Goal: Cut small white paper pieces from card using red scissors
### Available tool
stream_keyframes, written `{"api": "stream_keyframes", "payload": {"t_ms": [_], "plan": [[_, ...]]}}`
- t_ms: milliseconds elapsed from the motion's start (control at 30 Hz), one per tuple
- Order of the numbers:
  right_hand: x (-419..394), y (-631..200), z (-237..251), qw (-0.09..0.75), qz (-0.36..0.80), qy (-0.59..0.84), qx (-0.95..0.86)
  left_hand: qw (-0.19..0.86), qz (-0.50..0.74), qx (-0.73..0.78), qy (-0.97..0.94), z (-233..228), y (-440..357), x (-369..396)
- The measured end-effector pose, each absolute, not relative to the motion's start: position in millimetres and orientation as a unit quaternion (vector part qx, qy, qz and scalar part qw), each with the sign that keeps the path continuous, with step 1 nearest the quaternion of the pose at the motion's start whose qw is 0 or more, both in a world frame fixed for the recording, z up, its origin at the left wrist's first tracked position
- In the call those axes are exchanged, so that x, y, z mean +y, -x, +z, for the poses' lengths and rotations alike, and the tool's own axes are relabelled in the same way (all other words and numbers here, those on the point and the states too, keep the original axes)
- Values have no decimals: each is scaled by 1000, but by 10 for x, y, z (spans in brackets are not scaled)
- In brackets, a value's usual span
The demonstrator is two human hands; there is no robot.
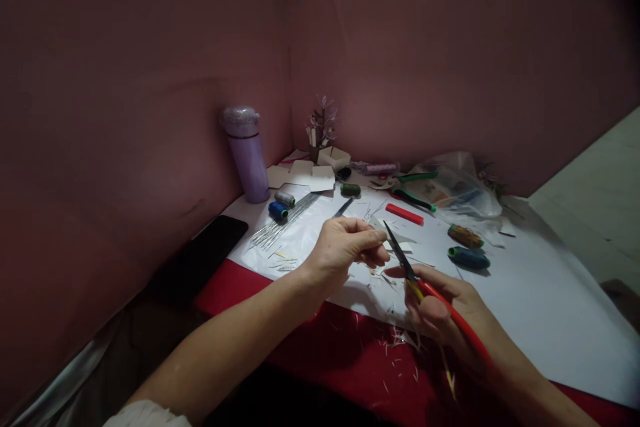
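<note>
My left hand is closed in a pinch above the white sheet; what sits between its thumb and forefinger is too small to make out. Close by on the right, my right hand grips scissors with dark blades and red handles. The blades point up and to the left, their tip beside my left fingertips. A thin yellow strip hangs below my right hand. Under the hands lie pale scraps and trimmings, some on the red cloth.
Blue and grey thread spools lie by thin wires. A purple bottle stands back left, a black phone in front. Rightward are a red bar, green-handled pliers, teal and brown spools.
</note>
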State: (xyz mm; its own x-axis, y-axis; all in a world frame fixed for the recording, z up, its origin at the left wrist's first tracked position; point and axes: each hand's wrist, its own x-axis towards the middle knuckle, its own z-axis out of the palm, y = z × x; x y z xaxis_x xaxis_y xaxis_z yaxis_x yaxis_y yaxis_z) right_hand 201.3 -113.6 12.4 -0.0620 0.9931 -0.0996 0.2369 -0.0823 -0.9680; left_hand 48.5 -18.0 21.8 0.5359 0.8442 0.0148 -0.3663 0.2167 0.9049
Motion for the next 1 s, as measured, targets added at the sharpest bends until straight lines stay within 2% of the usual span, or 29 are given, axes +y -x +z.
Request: {"api": "stream_keyframes", "payload": {"t_ms": [500,1000], "plan": [[-1135,-1994,104,444,535,543,-470,738,396,260,-481,208,-493,-166],[-1107,-2015,145,402,436,613,-522,737,393,274,-477,225,-481,-180]]}}
